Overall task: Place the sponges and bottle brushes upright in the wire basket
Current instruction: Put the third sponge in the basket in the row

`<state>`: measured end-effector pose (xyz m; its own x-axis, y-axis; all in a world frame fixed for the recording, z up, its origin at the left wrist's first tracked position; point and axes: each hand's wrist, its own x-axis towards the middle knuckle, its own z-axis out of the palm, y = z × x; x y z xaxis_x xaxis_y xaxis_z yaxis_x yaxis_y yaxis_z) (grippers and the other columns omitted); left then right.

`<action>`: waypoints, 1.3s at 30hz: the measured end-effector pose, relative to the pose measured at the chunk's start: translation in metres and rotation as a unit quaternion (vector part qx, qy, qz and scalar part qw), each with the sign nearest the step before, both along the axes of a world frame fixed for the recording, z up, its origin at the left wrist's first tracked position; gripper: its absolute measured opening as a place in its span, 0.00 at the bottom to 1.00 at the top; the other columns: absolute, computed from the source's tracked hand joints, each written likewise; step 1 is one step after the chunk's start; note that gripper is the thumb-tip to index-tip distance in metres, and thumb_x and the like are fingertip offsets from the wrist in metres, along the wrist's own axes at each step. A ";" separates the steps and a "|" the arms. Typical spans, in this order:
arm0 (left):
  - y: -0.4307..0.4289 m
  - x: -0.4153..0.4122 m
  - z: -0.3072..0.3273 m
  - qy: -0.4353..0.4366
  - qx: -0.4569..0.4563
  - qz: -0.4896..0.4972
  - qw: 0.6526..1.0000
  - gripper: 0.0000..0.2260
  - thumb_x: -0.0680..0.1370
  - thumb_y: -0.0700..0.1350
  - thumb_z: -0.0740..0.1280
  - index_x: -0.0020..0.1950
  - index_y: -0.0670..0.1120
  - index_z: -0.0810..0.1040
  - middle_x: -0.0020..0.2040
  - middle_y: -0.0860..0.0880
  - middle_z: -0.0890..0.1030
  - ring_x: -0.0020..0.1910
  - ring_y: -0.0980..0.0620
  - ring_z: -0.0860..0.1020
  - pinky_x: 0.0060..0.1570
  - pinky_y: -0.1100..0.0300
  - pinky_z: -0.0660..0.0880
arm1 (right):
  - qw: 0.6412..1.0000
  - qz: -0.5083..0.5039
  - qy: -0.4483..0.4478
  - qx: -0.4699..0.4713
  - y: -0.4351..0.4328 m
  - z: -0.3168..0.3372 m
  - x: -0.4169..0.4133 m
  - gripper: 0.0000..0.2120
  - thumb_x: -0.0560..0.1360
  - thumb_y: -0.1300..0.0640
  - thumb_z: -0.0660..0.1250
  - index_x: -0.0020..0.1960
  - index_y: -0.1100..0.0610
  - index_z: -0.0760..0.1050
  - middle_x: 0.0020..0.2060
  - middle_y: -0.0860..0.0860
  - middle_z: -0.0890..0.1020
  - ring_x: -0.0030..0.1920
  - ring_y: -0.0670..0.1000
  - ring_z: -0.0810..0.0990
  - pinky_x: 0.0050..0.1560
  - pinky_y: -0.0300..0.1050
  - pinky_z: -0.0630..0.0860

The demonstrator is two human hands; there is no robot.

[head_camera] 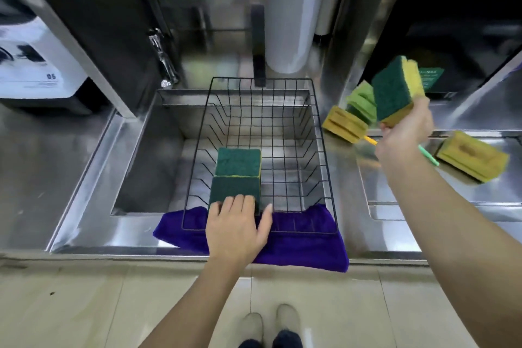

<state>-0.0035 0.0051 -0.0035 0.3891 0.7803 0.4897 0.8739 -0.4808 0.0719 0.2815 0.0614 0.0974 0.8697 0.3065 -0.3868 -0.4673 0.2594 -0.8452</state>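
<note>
We have two sponges standing on edge in the wire basket (322,133), one behind the other near its front left: the near sponge (234,189) and the far sponge (238,162). Our left hand (236,227) rests over the front rim, fingers spread and pressing the near sponge's top to steady it; that grip is not closed around anything. Our right hand (406,133) is raised over the bench (381,223) to the right, its grip closed on a third sponge (395,93). Two bottle brushes (346,123) and another sponge (471,155) lie on the bench.

The risk we see: the standing pair looks propped only by our hand, so lifting it to make room could let them topple. Dropping the third sponge in loosely might knock the row flat, and its corner could catch the basket wires.
</note>
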 end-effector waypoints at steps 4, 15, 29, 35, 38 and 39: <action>0.001 -0.005 -0.009 -0.010 0.028 -0.004 1.000 0.20 0.81 0.53 0.56 0.37 0.44 0.77 0.32 0.48 0.76 0.32 0.46 0.75 0.32 0.54 0.70 | 0.989 0.134 0.057 0.031 0.023 -0.001 -0.021 0.07 0.73 0.49 0.62 0.41 0.51 0.73 0.38 0.49 0.80 0.38 0.50 0.77 0.32 0.37 0.67; 0.001 -0.004 -0.008 -0.023 0.061 -0.015 0.998 0.21 0.81 0.51 0.53 0.33 0.45 0.74 0.31 0.50 0.73 0.30 0.48 0.71 0.29 0.57 0.66 | 0.841 0.506 0.042 -0.186 0.071 -0.048 -0.112 0.09 0.74 0.47 0.60 0.39 0.50 0.73 0.36 0.49 0.77 0.35 0.49 0.75 0.35 0.40 0.68; -0.001 -0.004 -0.005 -0.014 0.024 -0.025 0.999 0.19 0.80 0.51 0.54 0.33 0.46 0.73 0.31 0.51 0.71 0.30 0.50 0.69 0.29 0.58 0.65 | 0.827 0.438 -0.140 -0.324 0.111 -0.077 -0.132 0.31 0.75 0.33 0.52 0.60 0.58 0.71 0.49 0.54 0.76 0.47 0.55 0.76 0.47 0.48 0.72; 0.000 -0.005 -0.006 -0.019 0.020 -0.028 0.999 0.19 0.81 0.51 0.53 0.34 0.46 0.73 0.31 0.50 0.71 0.30 0.50 0.69 0.29 0.58 0.66 | 0.815 0.444 -0.228 -0.293 0.107 -0.083 -0.132 0.23 0.71 0.53 0.72 0.61 0.61 0.71 0.57 0.56 0.77 0.53 0.53 0.74 0.55 0.47 0.70; -0.002 -0.004 -0.006 -0.021 0.019 -0.030 0.999 0.20 0.81 0.51 0.52 0.33 0.46 0.73 0.31 0.50 0.71 0.30 0.50 0.69 0.29 0.58 0.66 | 0.813 0.452 -0.243 -0.273 0.102 -0.084 -0.136 0.20 0.72 0.57 0.71 0.61 0.58 0.71 0.45 0.52 0.77 0.48 0.53 0.74 0.52 0.48 0.74; -0.002 -0.004 -0.006 -0.021 0.022 -0.032 0.999 0.20 0.81 0.51 0.52 0.33 0.46 0.73 0.31 0.50 0.71 0.30 0.50 0.69 0.29 0.58 0.66 | 0.806 0.462 -0.252 -0.270 0.101 -0.082 -0.137 0.20 0.72 0.57 0.71 0.62 0.57 0.72 0.41 0.50 0.75 0.47 0.53 0.74 0.50 0.47 0.73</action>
<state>-0.0078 0.0031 -0.0093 0.4150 0.7317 0.5407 0.8381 -0.5387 0.0858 0.1443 0.1624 0.0149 0.4551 0.8191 -0.3493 0.1887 -0.4721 -0.8611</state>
